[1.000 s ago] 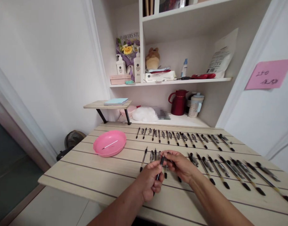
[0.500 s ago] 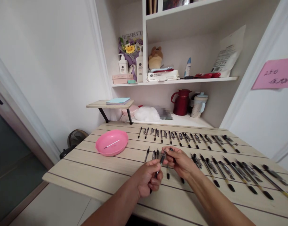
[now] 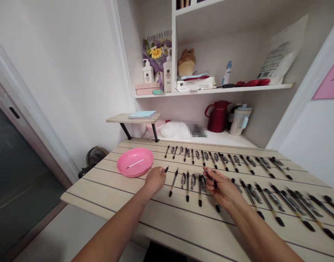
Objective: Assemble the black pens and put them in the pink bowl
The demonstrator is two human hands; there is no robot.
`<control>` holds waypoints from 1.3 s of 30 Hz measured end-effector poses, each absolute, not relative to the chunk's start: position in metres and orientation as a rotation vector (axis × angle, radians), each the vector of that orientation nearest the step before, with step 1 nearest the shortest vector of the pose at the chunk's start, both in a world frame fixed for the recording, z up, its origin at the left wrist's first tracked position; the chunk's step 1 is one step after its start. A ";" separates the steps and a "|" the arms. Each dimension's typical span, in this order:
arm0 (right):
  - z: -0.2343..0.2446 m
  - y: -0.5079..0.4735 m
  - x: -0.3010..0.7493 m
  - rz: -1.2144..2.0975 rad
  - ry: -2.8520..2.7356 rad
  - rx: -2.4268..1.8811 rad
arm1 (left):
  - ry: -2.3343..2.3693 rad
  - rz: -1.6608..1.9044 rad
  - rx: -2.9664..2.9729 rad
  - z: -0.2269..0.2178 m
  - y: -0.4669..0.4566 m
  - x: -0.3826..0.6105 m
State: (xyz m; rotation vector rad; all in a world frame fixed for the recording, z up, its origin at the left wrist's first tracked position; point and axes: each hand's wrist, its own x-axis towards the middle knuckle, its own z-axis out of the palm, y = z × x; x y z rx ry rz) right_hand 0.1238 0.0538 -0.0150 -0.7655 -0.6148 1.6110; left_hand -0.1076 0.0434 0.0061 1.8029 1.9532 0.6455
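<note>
My left hand [image 3: 155, 178] is closed around a pen [image 3: 166, 169], whose dark tip end pokes out past the fingers; the rest is hidden. It hovers just left of the front row, beside an uncapped pen [image 3: 173, 182]. My right hand [image 3: 220, 185] is closed above the middle of that row, fingertips pinched. It holds a small dark piece that looks like a pen cap [image 3: 215, 184], mostly covered by the fingers. Between the hands, pens such as this one [image 3: 187, 186] lie with caps [image 3: 193, 181] alongside them.
A pink bowl [image 3: 120, 171] with a thin white stick [image 3: 134, 163] in it stands on the slatted wooden table [image 3: 101, 196], at the left. A back row of pens and caps [image 3: 202, 158] runs across. Behind are a small raised shelf [image 3: 123, 119] and a red jug [image 3: 218, 116].
My hands have separated. The left has moved leftward with the pen, while the right stays over the row with the small dark piece. The view has turned slightly left.
</note>
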 end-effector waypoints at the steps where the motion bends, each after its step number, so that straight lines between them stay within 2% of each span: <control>1: -0.017 0.054 0.122 1.619 -0.622 -0.770 | 2.002 0.611 1.830 0.005 0.046 -0.108; 14: -0.025 0.052 0.123 1.665 -0.673 -0.789 | 2.238 0.293 2.094 -0.005 0.050 -0.106; 27: -0.024 0.051 0.122 1.660 -0.666 -0.807 | 2.178 0.319 2.233 0.008 0.033 -0.099; 39: -0.029 0.053 0.115 1.658 -0.717 -0.827 | 1.998 0.326 2.150 -0.009 0.015 -0.064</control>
